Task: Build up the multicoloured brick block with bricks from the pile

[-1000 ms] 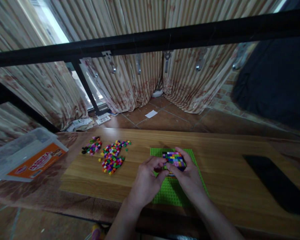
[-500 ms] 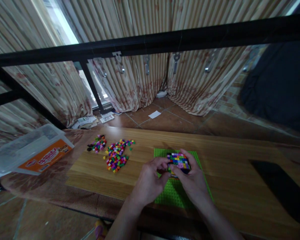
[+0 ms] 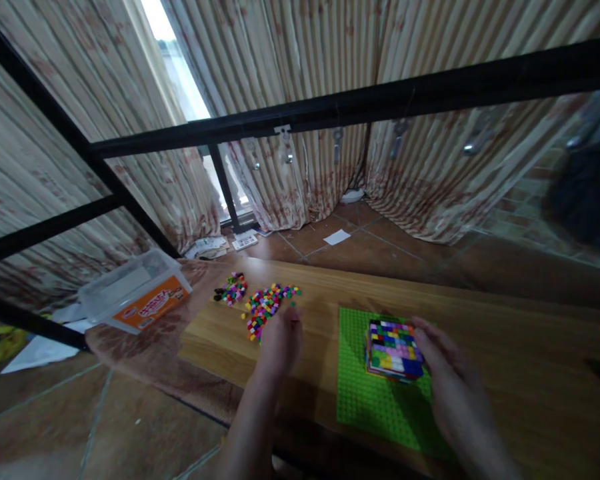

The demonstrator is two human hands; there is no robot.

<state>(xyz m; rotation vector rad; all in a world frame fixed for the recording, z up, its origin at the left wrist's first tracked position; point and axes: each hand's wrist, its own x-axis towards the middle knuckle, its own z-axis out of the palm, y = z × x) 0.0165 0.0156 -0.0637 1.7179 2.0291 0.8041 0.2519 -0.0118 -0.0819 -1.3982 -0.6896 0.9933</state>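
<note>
A block of many-coloured small bricks (image 3: 394, 349) stands on a green baseplate (image 3: 375, 400) on the wooden board. My right hand (image 3: 443, 373) rests against the block's right side, fingers curled round its edge. My left hand (image 3: 280, 340) hovers at the near edge of a heap of loose coloured bricks (image 3: 265, 308), seen from the back and blurred, so its fingers do not show. A smaller heap of bricks (image 3: 231, 290) lies further left.
A clear plastic box with an orange label (image 3: 136, 293) sits at the table's left end. Black metal bars (image 3: 330, 110) cross above the table. Striped curtains hang behind, with papers on the tiled floor (image 3: 337, 237).
My left hand has left the brick block and moved left to the loose heap. The right hand stays at the block. The camera has swung left.
</note>
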